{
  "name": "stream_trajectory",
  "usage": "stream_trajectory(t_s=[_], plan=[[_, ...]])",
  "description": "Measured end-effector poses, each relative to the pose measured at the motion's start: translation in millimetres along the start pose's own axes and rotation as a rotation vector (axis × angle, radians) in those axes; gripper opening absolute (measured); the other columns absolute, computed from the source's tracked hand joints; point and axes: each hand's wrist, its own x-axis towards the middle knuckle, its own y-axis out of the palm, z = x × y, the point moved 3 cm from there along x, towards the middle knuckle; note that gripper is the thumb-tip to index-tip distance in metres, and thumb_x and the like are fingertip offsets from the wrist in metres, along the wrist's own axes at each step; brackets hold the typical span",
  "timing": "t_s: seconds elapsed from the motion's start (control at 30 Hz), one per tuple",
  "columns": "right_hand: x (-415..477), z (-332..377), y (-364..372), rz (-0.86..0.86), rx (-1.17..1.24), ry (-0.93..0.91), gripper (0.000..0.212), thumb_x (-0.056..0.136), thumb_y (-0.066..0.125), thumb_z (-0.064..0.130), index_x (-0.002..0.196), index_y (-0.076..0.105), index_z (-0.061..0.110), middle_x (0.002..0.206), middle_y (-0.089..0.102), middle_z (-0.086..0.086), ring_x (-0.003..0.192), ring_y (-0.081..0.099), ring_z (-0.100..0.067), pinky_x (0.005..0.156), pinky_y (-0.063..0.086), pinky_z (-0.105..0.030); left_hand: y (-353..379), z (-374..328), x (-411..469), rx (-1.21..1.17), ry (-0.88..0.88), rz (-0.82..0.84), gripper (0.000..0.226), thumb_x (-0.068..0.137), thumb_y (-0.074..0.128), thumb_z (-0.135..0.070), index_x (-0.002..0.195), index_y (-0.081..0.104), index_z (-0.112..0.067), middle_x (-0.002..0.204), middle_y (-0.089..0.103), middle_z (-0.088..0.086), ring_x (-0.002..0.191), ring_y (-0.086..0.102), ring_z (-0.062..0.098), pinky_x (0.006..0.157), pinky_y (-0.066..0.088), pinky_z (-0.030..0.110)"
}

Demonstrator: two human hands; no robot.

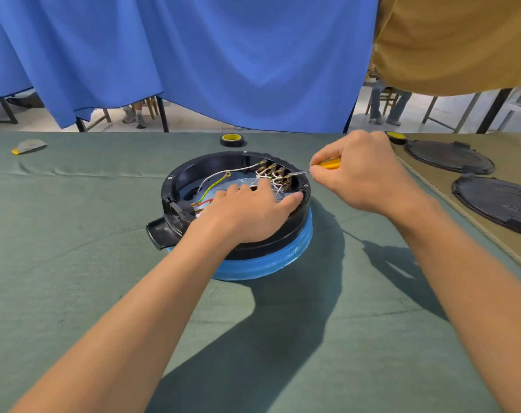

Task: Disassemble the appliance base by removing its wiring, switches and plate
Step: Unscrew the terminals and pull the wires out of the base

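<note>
The appliance base (271,242) is sitting open side up in the middle of the green table (74,234). The left hand (247,213) is lying across it, fingers relaxed among the wires (217,181), thumb on the rim. The right hand (363,177) is gripping a yellow screwdriver (329,163), its tip reaching toward the switches (278,172) on the far wall.

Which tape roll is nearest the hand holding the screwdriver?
The right tape roll, just behind the right hand; the other tape roll sits apart, beyond the black base.
</note>
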Motion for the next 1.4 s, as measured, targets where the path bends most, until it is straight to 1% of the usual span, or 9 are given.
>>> stream_trajectory(t_s=[0.1,0.2,0.3,0.43,0.6,0.8,1.03,1.17,1.4], plan=[[-2,2,0,0.016,-0.005,0.046,0.015,0.085,0.063,0.027,0.084,0.078,0.023,0.088,0.073,-0.002,0.090,0.050,-0.027,0.076,0.035,-0.030,-6,4,-1,-0.069,-0.005,0.022,0.091,0.084,0.023,-0.080,0.148,0.023,-0.015,0.151,0.037,0.014,0.137,0.033,0.035,0.104,0.029,0.048],[0,9,-3,0.050,-0.008,0.087,0.016,0.085,0.063,0.023,0.081,0.078,0.020,0.084,0.072,-0.006,0.088,0.046,-0.024,0.075,0.046,-0.034,-15,21,-2,-0.111,-0.012,0.151,0.107,0.071,0.026,-0.092,0.154,0.005,-0.028,0.155,0.033,0.008,0.139,0.033,0.032,0.105,0.030,0.045],[12,15,-9,0.138,-0.074,0.110,0.018,0.084,0.060,0.016,0.080,0.077,0.010,0.083,0.072,-0.012,0.091,0.046,-0.027,0.077,0.054,-0.044,-18,28,-4,-0.041,-0.038,0.172,0.119,0.055,0.016,-0.100,0.153,0.008,-0.033,0.158,0.026,0.003,0.143,0.027,0.030,0.109,0.026,0.048],[31,21,-11,0.306,-0.175,0.129,0.023,0.083,0.053,0.008,0.095,0.070,-0.001,0.094,0.070,-0.018,0.096,0.057,-0.032,0.078,0.056,-0.051,-12,27,-5,-0.001,-0.047,0.179,0.117,0.055,0.008,-0.099,0.153,0.008,-0.036,0.161,0.016,0.000,0.147,0.017,0.028,0.112,0.020,0.050],[43,32,0,0.434,-0.216,0.129,0.024,0.081,0.050,0.008,0.098,0.067,0.006,0.100,0.066,-0.012,0.096,0.062,-0.034,0.079,0.057,-0.047,-11,28,-6,0.011,-0.061,0.178,0.114,0.054,0.006,-0.099,0.151,0.005,-0.041,0.161,0.016,0.000,0.147,0.016,0.028,0.111,0.020,0.049],[45,20,4,0.363,-0.303,0.089,0.008,0.081,0.063,0.019,0.087,0.062,0.014,0.088,0.061,-0.007,0.087,0.059,-0.031,0.075,0.056,-0.044,-9,29,-5,0.033,-0.070,0.173,0.111,0.052,0.004,-0.100,0.149,0.000,-0.047,0.161,0.014,-0.004,0.148,0.013,0.030,0.112,0.015,0.052],[29,11,12,0.497,-0.313,0.059,0.014,0.087,0.048,0.020,0.081,0.057,0.011,0.079,0.058,-0.008,0.075,0.059,-0.029,0.067,0.053,-0.040,-7,28,-3,0.019,-0.096,0.190,0.111,0.045,0.002,-0.103,0.145,-0.004,-0.056,0.162,0.008,0.002,0.147,0.013,0.033,0.111,0.016,0.056],[24,12,15,0.456,-0.342,0.040,0.027,0.088,0.045,0.018,0.062,0.042,0.016,0.063,0.042,-0.007,0.062,0.047,-0.029,0.052,0.036,-0.034,-7,28,-1,0.025,-0.086,0.193,0.111,0.046,0.001,-0.102,0.146,-0.002,-0.054,0.162,0.012,-0.001,0.147,0.018,0.032,0.110,0.020,0.054],[13,11,17,0.358,-0.418,0.028,0.018,0.089,0.045,0.012,0.076,0.056,0.017,0.074,0.055,-0.005,0.068,0.054,-0.028,0.051,0.037,-0.033,-6,28,-1,0.000,-0.073,0.221,0.111,0.046,0.002,-0.103,0.146,-0.003,-0.054,0.161,0.013,-0.006,0.147,0.018,0.031,0.112,0.019,0.054]])
